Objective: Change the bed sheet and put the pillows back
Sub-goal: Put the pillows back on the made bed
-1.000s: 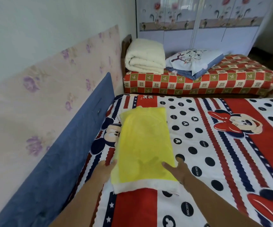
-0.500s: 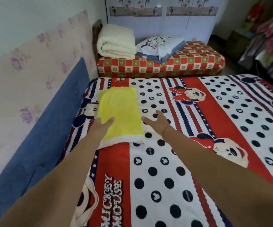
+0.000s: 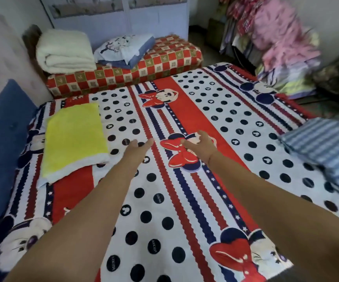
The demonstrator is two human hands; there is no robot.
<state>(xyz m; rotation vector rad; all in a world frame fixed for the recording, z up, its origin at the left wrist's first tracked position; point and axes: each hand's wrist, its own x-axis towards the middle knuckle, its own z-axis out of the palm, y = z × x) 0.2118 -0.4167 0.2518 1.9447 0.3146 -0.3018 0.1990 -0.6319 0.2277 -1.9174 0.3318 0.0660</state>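
Holding both arms out over the cartoon-print bed sheet (image 3: pixel 164 210), we have nothing in our hands: the left hand (image 3: pixel 138 147) has its fingers straight and together, the right hand (image 3: pixel 200 145) has them loosely spread, and we cannot tell whether either touches the cloth. The sheet looks spread and fairly smooth, and the yellow pillow (image 3: pixel 75 137) already lies at the left of the frame, just beside the blue headboard (image 3: pixel 2 129). We judge the step in hand to be fetching what looks like a blue striped pillow (image 3: pixel 325 151) at the right edge of the frame. To do it well we should take it by both short ends and lift it clear rather than drag it, so the sheet does not ruck. Then we should lay it parallel to the yellow one, close beside it, and press it flat.
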